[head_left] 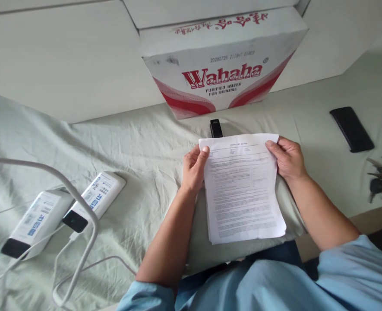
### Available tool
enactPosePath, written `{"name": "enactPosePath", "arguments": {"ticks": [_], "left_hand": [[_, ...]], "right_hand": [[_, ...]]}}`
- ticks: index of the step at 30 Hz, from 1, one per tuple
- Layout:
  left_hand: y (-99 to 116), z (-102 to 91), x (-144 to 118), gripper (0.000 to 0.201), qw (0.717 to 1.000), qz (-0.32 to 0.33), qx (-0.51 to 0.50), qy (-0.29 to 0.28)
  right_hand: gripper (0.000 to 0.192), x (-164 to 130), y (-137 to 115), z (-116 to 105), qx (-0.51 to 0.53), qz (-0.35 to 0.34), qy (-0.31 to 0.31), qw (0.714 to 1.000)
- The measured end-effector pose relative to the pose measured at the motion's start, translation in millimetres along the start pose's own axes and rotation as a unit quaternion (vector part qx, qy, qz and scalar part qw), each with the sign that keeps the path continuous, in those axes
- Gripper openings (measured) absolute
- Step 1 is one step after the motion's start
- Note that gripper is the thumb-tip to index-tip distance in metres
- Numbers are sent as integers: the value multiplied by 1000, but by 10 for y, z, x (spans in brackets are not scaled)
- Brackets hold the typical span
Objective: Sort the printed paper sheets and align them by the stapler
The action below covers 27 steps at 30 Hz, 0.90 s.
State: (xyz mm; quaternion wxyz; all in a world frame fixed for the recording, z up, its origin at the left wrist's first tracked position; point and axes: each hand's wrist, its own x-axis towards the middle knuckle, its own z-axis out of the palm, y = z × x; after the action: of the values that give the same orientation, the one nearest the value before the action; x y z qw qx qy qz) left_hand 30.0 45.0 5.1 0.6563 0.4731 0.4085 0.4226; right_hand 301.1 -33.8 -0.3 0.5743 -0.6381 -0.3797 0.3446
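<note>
White printed paper sheets (242, 190) lie flat on pale cloth.

The person wears a light blue top — its short sleeves end above the elbows, one at about 7 o'clock, the other at 4 o'clock. Both forearms are bare. The left hand (194, 168) and right hand (286, 157) carry no rings, watch or gloves — fingernails short and plain. Dark blue trousers show at 6 o'clock.

Carton (223, 60), front: "Wahaha", "PURIFIED WATER FOR DRINKING"
Carton, stamp above brand: roughly "20260726", the rest unclear
Carton, top: red characters, not legible
Printed sheet (242, 190): heading and body too small to read
Power banks (96, 198): blue markings, illegible
</note>
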Motion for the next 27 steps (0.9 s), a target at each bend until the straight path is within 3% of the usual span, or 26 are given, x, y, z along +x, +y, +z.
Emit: {"name": "enactPosePath", "arguments": {"ticks": [7, 12, 19, 27], "left_hand": [[25, 27, 0, 68, 997, 2, 62, 36], [12, 26, -21, 67, 999, -25, 29, 17], [29, 34, -26, 65, 998, -61, -33, -7], [-31, 6, 22, 57, 998, -46, -33, -15]], "right_hand": [[47, -22, 47, -31, -24, -12, -22, 999], [40, -15, -20, -5, 18, 11, -10, 1000], [44, 1, -65, 22, 32, 30, -14, 999], [50, 26, -19, -8, -1, 2, -16, 1000]]}}
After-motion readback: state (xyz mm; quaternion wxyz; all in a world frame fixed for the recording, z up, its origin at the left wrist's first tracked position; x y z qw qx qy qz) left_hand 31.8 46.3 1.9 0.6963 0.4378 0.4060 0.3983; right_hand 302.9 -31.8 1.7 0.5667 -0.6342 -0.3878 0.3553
